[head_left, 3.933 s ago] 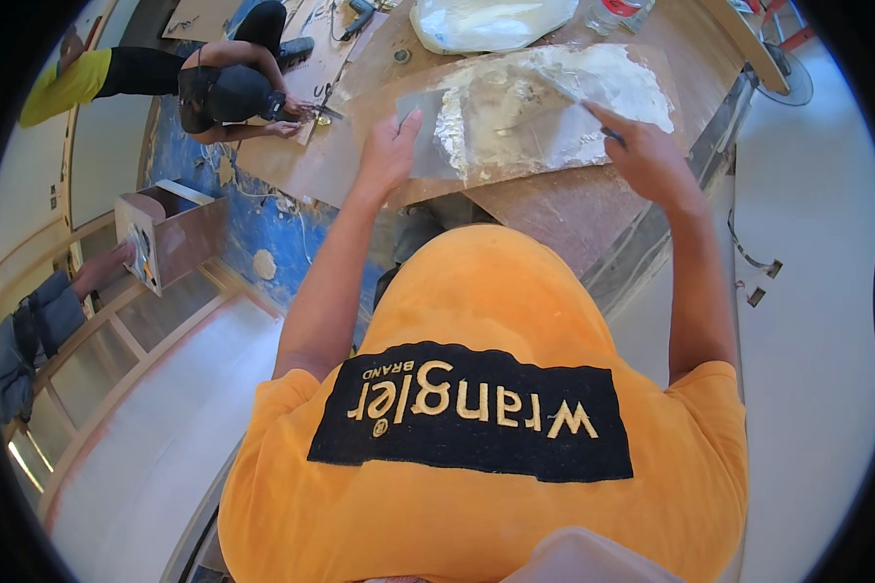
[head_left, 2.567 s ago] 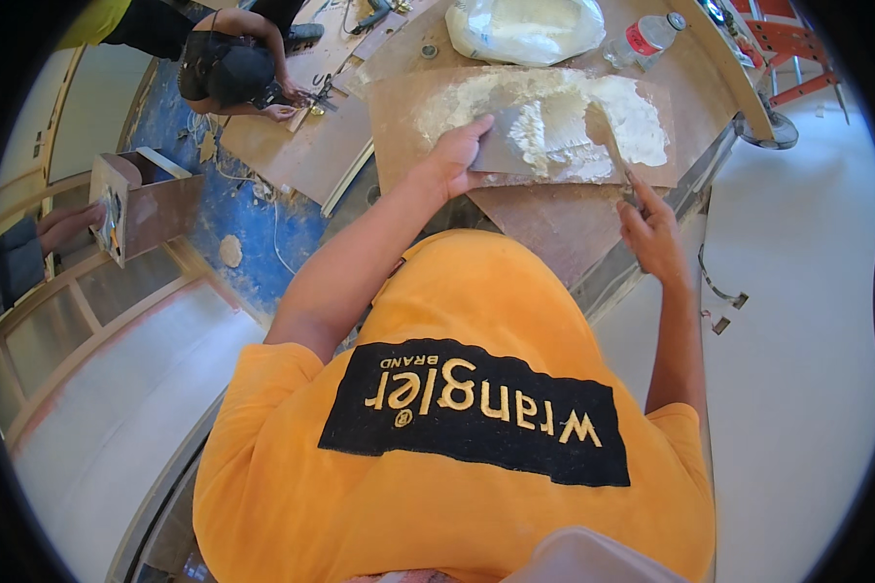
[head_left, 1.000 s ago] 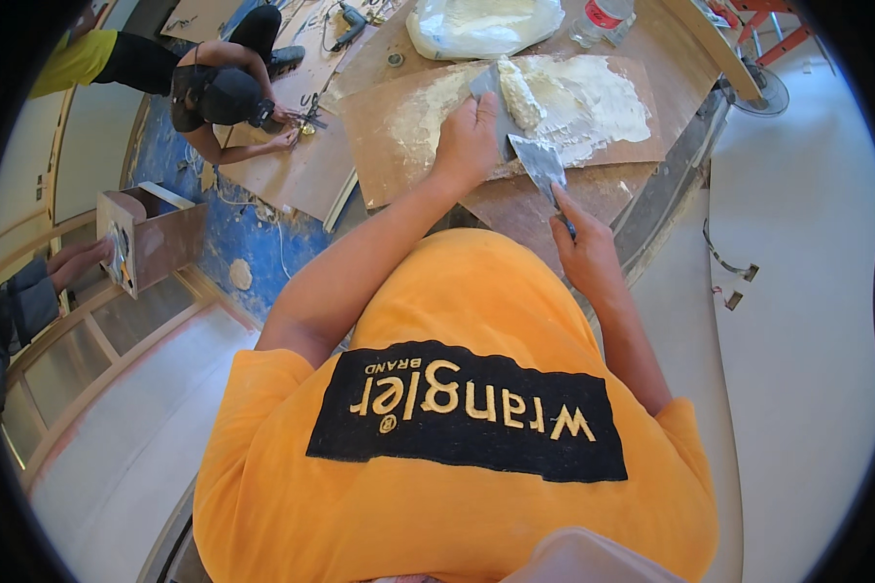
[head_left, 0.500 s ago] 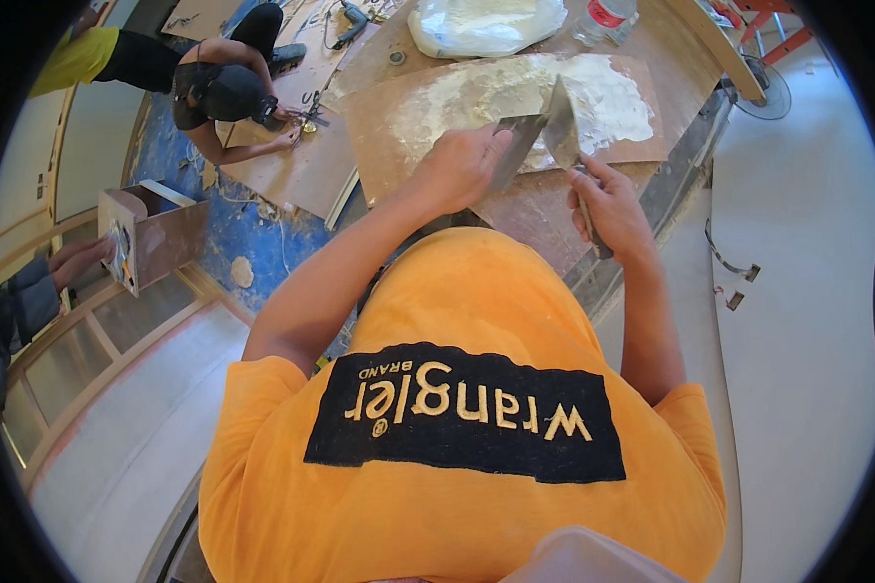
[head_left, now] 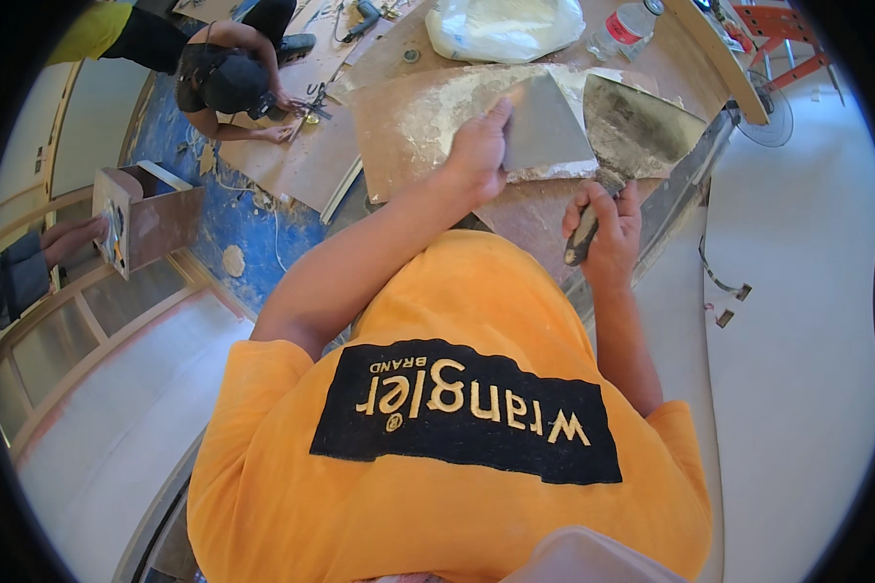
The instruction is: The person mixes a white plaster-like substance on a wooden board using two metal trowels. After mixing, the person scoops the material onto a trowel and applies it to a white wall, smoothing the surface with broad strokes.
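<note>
My left hand is closed on a flat, grey metal scraper with a squarish blade, its face turned up. My right hand grips the dark handle of a trowel, whose wide blade is smeared with pale paste. The two blades are side by side, almost edge to edge. Beneath them lies a brown board coated with white plaster; much of that coat is hidden behind the tools. Whether either blade touches the board I cannot tell.
Beyond the board stand a white plastic bag and a clear bottle. A crouching person works at the far left, near a power tool. An open wooden box is at left, an orange ladder at far right.
Both blades have turned from steeply tilted and crossing to broad faces showing side by side. My right hand has shifted slightly right, my left slightly right as well.
</note>
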Demonstrator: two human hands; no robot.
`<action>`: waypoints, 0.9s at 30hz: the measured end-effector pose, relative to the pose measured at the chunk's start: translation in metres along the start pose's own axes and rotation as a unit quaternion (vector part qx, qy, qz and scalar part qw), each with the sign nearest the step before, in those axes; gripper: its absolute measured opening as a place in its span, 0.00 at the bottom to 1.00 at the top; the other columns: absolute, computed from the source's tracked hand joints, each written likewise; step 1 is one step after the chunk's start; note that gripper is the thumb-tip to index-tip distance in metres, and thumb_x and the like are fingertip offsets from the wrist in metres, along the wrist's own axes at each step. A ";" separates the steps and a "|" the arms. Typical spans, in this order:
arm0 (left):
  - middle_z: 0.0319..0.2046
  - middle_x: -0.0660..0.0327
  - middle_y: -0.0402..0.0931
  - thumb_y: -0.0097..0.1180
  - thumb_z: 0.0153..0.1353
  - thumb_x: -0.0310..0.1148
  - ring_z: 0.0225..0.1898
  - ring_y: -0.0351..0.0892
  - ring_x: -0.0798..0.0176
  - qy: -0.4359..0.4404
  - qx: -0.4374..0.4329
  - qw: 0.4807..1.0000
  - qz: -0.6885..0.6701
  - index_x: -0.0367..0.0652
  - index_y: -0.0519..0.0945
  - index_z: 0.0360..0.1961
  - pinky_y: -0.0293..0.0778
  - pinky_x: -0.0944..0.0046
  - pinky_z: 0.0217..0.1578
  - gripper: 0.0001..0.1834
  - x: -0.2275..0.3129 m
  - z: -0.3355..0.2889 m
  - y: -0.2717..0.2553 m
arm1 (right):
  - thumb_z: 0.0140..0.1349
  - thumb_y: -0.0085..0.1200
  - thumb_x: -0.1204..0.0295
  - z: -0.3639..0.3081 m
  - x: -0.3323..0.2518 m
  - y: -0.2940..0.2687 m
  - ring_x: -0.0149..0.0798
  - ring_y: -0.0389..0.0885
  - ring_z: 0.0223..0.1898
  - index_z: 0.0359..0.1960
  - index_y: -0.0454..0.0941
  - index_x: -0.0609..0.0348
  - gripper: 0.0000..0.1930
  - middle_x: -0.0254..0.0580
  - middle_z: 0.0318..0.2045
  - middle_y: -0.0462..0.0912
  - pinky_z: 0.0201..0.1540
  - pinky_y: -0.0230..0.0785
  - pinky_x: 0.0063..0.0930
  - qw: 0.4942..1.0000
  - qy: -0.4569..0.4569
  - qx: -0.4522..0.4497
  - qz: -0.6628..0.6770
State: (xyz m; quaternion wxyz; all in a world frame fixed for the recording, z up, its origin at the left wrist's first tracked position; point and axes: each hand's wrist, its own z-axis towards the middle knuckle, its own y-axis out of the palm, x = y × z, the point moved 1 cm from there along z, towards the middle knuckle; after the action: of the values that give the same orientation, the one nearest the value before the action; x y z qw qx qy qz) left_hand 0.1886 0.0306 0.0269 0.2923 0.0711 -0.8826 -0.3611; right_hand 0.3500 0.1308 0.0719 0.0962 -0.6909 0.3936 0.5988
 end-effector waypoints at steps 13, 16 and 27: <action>0.47 0.60 0.84 0.47 0.80 0.47 0.45 0.85 0.64 -0.010 -0.093 0.993 0.068 0.39 0.78 0.54 0.82 0.61 0.44 0.21 -0.010 0.004 0.022 | 0.75 0.48 0.77 0.006 0.006 0.019 0.27 0.73 0.20 0.53 0.72 0.62 0.09 0.33 0.26 0.76 0.22 0.65 0.23 0.994 -0.033 -0.045 -0.094; 0.44 0.60 0.84 0.48 0.80 0.47 0.41 0.85 0.66 -0.024 -0.105 0.991 0.075 0.40 0.79 0.53 0.82 0.62 0.38 0.20 -0.014 0.001 0.030 | 0.74 0.49 0.76 0.014 0.028 0.007 0.27 0.74 0.21 0.50 0.74 0.62 0.07 0.35 0.28 0.78 0.22 0.64 0.23 0.992 -0.039 -0.035 -0.117; 0.43 0.59 0.84 0.51 0.78 0.51 0.42 0.84 0.67 0.002 -0.128 0.990 0.051 0.39 0.80 0.51 0.81 0.63 0.44 0.23 0.012 -0.022 0.052 | 0.76 0.52 0.71 0.027 0.053 -0.037 0.27 0.74 0.20 0.45 0.76 0.62 0.07 0.37 0.31 0.81 0.19 0.64 0.26 0.984 0.030 -0.005 -0.175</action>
State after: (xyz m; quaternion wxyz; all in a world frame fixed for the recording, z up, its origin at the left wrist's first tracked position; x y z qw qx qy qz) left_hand 0.1960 0.0516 0.0798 0.3189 -0.0112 -0.8310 -0.4557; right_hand 0.3527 0.1492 0.0042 0.1840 -0.7670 0.2663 0.5540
